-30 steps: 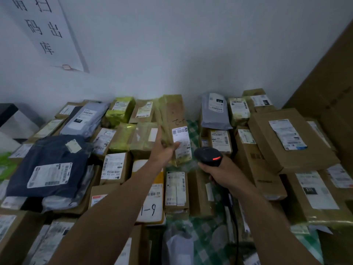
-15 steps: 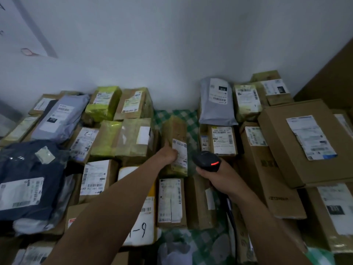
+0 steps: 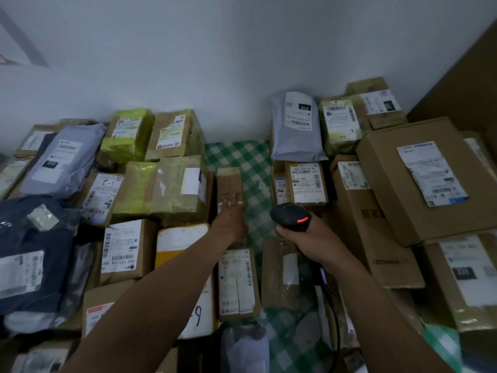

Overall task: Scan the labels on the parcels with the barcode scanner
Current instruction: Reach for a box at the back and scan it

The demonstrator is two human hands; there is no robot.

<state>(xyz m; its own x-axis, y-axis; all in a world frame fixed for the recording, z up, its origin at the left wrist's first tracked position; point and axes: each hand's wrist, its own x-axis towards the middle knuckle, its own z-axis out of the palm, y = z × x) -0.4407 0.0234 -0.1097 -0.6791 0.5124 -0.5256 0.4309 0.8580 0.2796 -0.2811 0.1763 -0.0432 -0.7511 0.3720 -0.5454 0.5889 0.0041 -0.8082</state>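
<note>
A narrow brown parcel [image 3: 228,184] with handwriting on top lies flat on the green checked cloth [image 3: 242,154] in the middle of the table. My left hand [image 3: 230,223] reaches over it, its blurred, straight fingers touching the parcel's near end. Just to the right, my right hand [image 3: 309,239] grips the black barcode scanner [image 3: 290,215]. The scanner's red light glows and its head points toward the far parcels. Labelled parcels surround both hands, among them a small brown box [image 3: 306,183] right behind the scanner.
Labelled boxes and bags cover the table up to the white wall. A big cardboard box [image 3: 419,181] is stacked at the right, a grey mailer bag [image 3: 295,130] leans at the back, and a dark bag [image 3: 32,251] lies left. The scanner's cable [image 3: 333,313] runs down toward me.
My left hand has lowered the narrow brown parcel from tilted up to flat on the cloth, and its fingers have straightened. The scanner hand has stayed nearly in place.
</note>
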